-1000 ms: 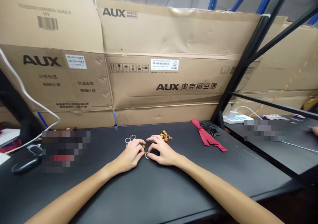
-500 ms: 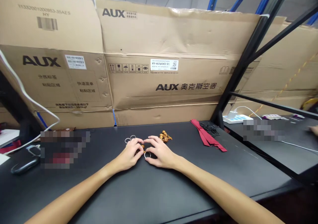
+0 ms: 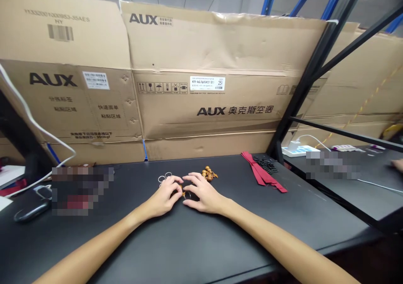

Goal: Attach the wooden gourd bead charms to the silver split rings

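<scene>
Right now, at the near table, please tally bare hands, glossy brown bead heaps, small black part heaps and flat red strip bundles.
Left hand and right hand, bare: 2
Glossy brown bead heap: 1
Small black part heap: 1
Red strip bundle: 1
Total: 5

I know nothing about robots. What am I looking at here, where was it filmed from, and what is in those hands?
There is no robot here: these are a person's bare left hand and right hand. The view comes from a camera worn on that person's head, looking forward and down.

Between the fingertips are a thin ring and a small brown piece; exactly which fingers grip them is too small to tell.

On the black table, more rings lie by the left hand and brown beads lie beyond the right. Further right are red strips and a black pile. Cardboard stands behind.
</scene>
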`<state>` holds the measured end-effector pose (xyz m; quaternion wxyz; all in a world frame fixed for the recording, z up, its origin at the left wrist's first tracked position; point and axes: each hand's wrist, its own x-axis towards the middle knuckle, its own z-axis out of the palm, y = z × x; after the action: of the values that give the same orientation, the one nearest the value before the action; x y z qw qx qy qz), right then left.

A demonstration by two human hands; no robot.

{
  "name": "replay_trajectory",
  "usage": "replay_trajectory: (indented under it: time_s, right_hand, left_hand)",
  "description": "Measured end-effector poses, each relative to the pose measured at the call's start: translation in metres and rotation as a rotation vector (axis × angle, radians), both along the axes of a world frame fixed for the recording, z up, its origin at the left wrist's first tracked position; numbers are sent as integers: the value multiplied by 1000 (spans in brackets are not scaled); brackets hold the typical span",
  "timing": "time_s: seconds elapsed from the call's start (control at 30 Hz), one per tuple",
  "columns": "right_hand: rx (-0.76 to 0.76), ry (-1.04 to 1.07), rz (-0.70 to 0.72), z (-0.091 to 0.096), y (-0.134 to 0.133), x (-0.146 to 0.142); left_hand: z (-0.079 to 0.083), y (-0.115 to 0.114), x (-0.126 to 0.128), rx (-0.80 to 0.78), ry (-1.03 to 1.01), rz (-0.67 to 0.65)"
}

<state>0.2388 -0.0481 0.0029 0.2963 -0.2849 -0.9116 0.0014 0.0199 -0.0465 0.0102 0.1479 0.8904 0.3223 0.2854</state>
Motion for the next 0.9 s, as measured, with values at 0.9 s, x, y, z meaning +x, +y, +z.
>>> replay_trajectory:
  time_s: [0.9]
  right_hand:
    - [-117,45,35,-2,2,1]
  left_hand:
    - [2,-1,0,-4,-28,-24]
